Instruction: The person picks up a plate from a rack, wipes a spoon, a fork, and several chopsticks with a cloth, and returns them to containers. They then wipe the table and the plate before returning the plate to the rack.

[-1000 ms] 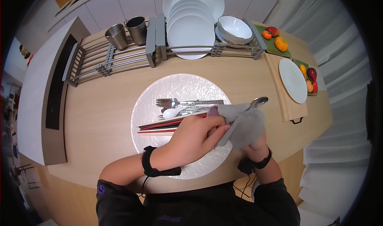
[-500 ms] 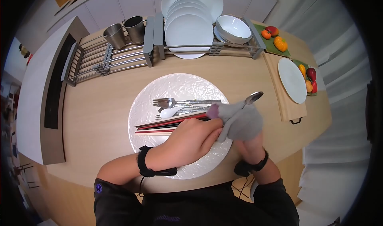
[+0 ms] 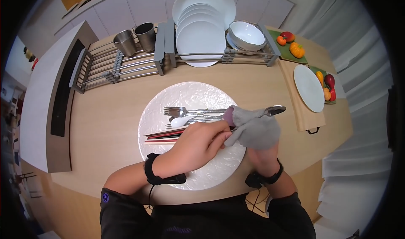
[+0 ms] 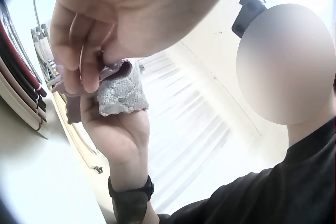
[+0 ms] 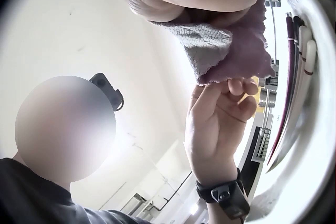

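In the head view, a metal spoon (image 3: 276,110) sticks its bowl out beyond a grey cloth (image 3: 257,131) with a purple underside. My left hand (image 3: 196,144) pinches the spoon's handle end, thumb against curled fingers. From beneath, my right hand (image 3: 263,156) grips the cloth around the spoon; its fingers are mostly hidden by the fabric. Below both hands lies a large white textured plate (image 3: 158,99). On it rest forks (image 3: 171,111), a white spoon (image 3: 181,121), other metal cutlery and several chopsticks (image 3: 162,137), partly covered by my left hand.
A dish rack (image 3: 168,40) at the back holds two metal cups (image 3: 145,36), white plates (image 3: 201,40) and a bowl (image 3: 248,34). To the right, an oval plate (image 3: 309,88) lies on a wooden board (image 3: 301,116), beside vegetables (image 3: 329,82) on green mats.
The spoon's bowl and the cloth shift slightly up and left, then back right and down. My left hand has drawn a little to the left, still pinching.
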Demonstrator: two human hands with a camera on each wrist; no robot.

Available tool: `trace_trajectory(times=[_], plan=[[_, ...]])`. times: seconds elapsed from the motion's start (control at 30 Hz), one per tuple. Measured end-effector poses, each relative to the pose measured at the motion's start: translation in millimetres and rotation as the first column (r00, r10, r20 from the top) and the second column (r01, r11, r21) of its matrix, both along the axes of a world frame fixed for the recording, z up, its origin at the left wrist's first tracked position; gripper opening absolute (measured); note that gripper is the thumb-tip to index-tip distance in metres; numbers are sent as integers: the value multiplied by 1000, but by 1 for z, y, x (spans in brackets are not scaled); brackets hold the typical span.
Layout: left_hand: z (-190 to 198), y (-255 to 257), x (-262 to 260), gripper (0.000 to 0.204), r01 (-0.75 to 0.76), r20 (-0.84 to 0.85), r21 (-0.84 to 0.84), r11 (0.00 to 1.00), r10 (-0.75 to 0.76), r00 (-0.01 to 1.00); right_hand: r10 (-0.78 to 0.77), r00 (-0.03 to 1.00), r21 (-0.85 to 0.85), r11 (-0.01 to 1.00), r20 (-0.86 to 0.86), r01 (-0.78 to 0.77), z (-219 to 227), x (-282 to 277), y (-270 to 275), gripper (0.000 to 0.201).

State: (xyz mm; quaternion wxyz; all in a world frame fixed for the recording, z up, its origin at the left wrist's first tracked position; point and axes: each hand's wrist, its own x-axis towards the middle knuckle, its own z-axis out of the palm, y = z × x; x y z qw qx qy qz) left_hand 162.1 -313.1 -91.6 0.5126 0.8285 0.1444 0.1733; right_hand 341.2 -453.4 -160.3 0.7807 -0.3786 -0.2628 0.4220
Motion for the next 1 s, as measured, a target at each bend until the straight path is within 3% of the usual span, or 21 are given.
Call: trace_trajectory(times=[0.2,0.3,0.4,0.43,0.5,0.6,0.67,0.83,0.93,1.0], plan=[[4,2,-2,13,35,28,47,998,-36,999,-107,993,-1,994,46,107,16,12,-5,33],[1,3,-3,11,35,59,95,995,-40,997,-103,993,83,992,54,99,2,15,-10,35],[-3,2,-2,10,42,44,121,992,-47,998,-97,995,41,995,21,96,12,2,-3,32],[-5,1,-2,10,43,51,151,988,-51,997,-88,967,-63,992,241,106,12,1,-2,30],[-2,-4,-3,9,47,54,147,988,-56,997,15,780,-253,949,625,185,12,1,0,26],[7,-15,-7,10,27,91,51,998,-32,995,197,454,-352,891,869,288,44,-19,7,25],[4,-18,-10,13,-18,167,-10,1000,20,986,123,492,-236,956,862,175,52,-22,10,31],[6,-21,-5,13,-59,106,-84,995,68,992,166,577,-270,958,800,98,56,-19,15,29],[6,-25,-5,12,-62,78,-40,997,65,995,35,626,-56,998,779,14,20,-5,7,25],[-1,-26,-9,12,-79,66,-52,996,82,994,-33,617,-10,998,786,66,-7,-4,-5,30]])
